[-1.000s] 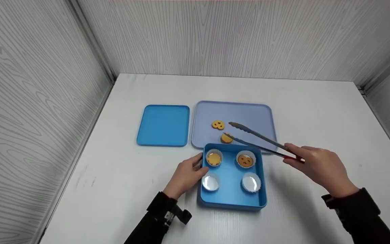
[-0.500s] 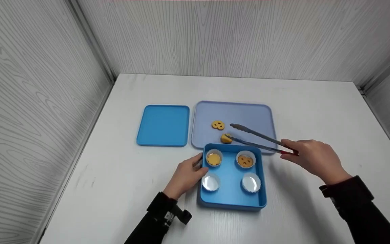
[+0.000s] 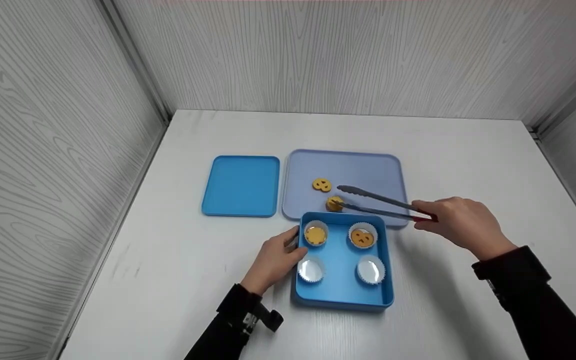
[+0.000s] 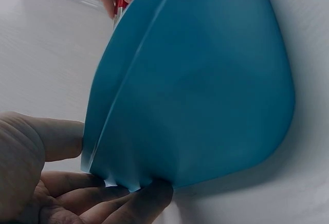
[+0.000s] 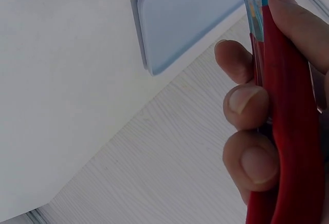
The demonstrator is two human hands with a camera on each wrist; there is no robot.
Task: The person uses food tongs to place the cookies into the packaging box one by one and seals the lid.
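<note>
My right hand grips red-handled metal tongs; in the right wrist view its fingers curl round the red handle. The tongs' arms stand apart. The near tip overlaps a round yellow cookie on the lavender tray; contact cannot be told. A pretzel-shaped cookie lies behind it. My left hand holds the left wall of a blue box, thumb at the rim. Inside are white paper cups: the back-left one holds a yellow cookie, the back-right one a pretzel-shaped cookie.
The two front cups, a left cup and a right cup, show no cookie. A flat blue tray or lid lies left of the lavender tray. Wood-patterned panels stand behind the white table and at its sides.
My right hand has moved slightly left and away from me with the tongs, and their arms have come somewhat closer together. The left hand and the box have stayed put.
</note>
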